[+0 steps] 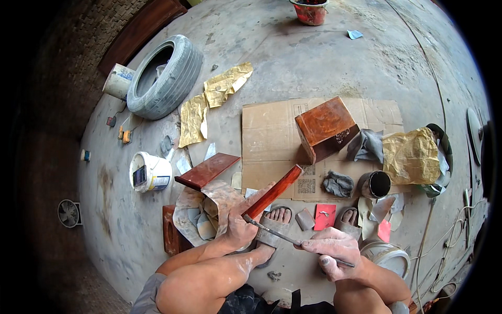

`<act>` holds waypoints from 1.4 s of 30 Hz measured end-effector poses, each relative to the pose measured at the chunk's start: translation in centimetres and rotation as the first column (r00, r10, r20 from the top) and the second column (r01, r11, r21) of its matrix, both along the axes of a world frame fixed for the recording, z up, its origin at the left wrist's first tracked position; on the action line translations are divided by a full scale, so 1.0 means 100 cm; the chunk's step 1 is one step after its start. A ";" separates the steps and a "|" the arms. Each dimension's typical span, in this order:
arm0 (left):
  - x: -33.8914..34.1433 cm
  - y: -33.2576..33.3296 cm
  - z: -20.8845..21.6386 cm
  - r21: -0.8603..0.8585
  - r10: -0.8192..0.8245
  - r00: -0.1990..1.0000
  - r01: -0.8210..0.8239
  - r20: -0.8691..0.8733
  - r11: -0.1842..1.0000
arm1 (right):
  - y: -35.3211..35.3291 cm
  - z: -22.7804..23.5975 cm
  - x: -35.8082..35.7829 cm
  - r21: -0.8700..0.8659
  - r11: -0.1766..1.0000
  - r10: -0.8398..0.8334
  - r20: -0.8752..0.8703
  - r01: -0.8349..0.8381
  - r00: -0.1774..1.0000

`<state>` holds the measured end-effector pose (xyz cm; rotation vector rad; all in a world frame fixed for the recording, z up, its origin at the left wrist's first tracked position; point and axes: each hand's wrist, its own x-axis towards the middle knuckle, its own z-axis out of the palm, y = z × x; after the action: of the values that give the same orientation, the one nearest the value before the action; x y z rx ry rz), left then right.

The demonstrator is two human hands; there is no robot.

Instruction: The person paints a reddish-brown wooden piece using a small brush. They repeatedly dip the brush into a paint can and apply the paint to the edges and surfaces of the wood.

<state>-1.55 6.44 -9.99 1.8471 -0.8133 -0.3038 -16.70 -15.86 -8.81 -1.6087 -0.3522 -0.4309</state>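
Note:
My left hand (239,226) grips a narrow, glossy red-brown wooden board (274,191) by its lower end and tilts it up to the right. My right hand (332,250) pinches a thin-handled paintbrush (282,237). The brush's tip is at the board's lower end, close to my left fingers; I cannot tell whether it touches. Beyond them, a red-brown wooden box (324,123) with a cut-out pattern stands on flattened cardboard (266,131). A dark wooden panel (212,170) rests beside my left hand. The open dark can (377,184) stands on the right.
Grey rags (338,184) and sandpaper pieces (325,216) lie around my feet. A white bucket (151,171) with a phone on it and a tyre (166,77) stand left. Crumpled golden paper (412,156) lies right, near a lidded white tub (388,258) and cables (448,246).

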 end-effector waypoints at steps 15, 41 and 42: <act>0.000 0.003 -0.002 0.012 0.025 0.999 -0.025 0.048 1.000 | -0.006 -0.010 -0.004 0.025 0.908 -0.414 -0.119 0.419 0.903; -0.001 0.006 0.002 0.037 0.072 0.997 -0.071 -0.034 0.997 | 0.007 -0.008 -0.002 0.031 0.996 -0.084 0.013 0.084 0.996; -0.001 0.007 0.002 0.035 0.071 0.997 -0.070 -0.036 0.997 | 0.007 -0.008 -0.002 0.016 0.998 -0.065 0.016 0.065 0.998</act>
<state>-1.68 7.10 -9.79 1.8921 -0.7201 -0.3081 -16.86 -15.16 -9.58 -1.6057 -0.3094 -0.4960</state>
